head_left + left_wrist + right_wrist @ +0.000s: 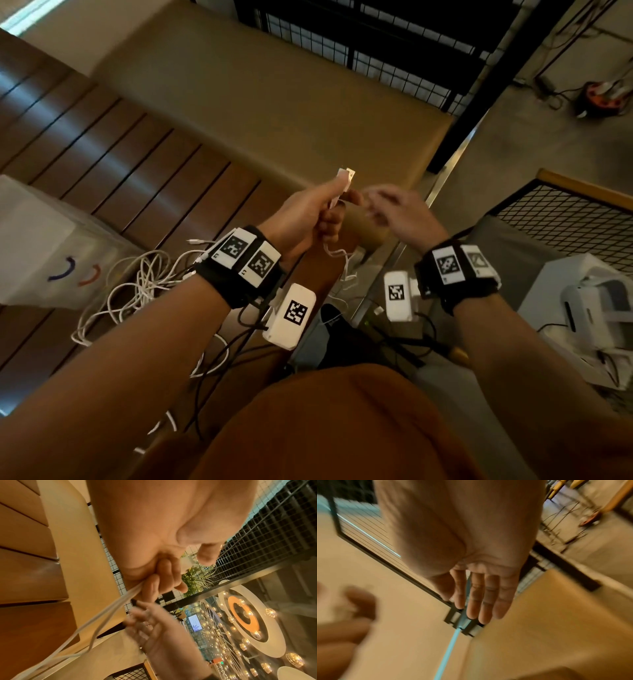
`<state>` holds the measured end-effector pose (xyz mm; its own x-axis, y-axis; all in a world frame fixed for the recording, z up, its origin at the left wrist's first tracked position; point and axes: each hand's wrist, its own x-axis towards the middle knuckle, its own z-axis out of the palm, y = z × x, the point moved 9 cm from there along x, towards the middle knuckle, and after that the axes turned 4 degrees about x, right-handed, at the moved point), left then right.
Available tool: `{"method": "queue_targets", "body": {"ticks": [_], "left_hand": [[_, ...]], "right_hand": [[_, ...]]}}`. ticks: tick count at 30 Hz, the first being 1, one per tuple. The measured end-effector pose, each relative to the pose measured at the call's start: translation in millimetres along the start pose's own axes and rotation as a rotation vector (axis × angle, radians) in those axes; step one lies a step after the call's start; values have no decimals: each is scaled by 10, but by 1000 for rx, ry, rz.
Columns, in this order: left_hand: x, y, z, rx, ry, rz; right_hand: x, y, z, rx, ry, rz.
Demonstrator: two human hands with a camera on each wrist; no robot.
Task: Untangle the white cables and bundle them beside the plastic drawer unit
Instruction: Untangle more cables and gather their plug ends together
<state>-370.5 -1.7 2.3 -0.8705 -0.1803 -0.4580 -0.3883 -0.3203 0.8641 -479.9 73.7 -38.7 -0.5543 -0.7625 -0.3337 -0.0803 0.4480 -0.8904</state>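
Observation:
My left hand (320,209) is raised over the table and grips a white cable (337,255); its white plug (346,176) sticks up past the thumb. In the left wrist view two strands of the cable (109,614) run down out of the curled fingers (164,574). My right hand (394,212) hovers just right of the left one, blurred, fingers straight and holding nothing (479,597). A tangle of white cables (137,287) lies on the wooden table beside the translucent plastic drawer unit (41,246) at the left.
A slatted wooden table (102,144) meets a tan panel (274,102). Black wire-mesh railing (394,44) runs behind. A mesh-sided bin (565,216) and white equipment (592,308) stand at the right. Black cords (239,329) hang from my wrist bands.

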Motion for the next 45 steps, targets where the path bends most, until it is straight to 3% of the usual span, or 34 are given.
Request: {"method": "queue_targets", "body": {"ticks": [3,7,12,17,24,28,34,36,39,42,45], "left_hand": [[-42,-77,-67,-47,72,-40],[-132,-64,-191,9,145,-7],[-319,-36,-406,-43,255,37],[-643,-73,-718,-123,292,73],[-1277,-191,-1232,-288,389,177],[-1669,-239,-1464,-369,514,260],[-2117,-434,-1769,-304,734,294],[-2275,-566,-1894,-371,822,312],[-2546,-785,-2069,-546,921,373],[-2779,-991,-2170,-638,1013,394],[-2861,-1110,-2205,-685,1048,424]], "right_hand": [[-101,-677,166,207,-96,-136],[-178,-1084,583,-13,-306,-260],[-128,-1255,819,-168,-245,-414],[-99,-1318,1210,-53,-373,-388],[-70,-1650,1983,-43,-504,-519],[-146,-1835,2480,-48,-668,-550],[-236,-1832,3087,-28,-975,-496],[-73,-1696,3209,-36,-929,-393],[256,-1408,3299,-388,-786,-419],[318,-839,3472,-869,-922,-349],[311,-627,3549,-1057,-876,-382]]}}
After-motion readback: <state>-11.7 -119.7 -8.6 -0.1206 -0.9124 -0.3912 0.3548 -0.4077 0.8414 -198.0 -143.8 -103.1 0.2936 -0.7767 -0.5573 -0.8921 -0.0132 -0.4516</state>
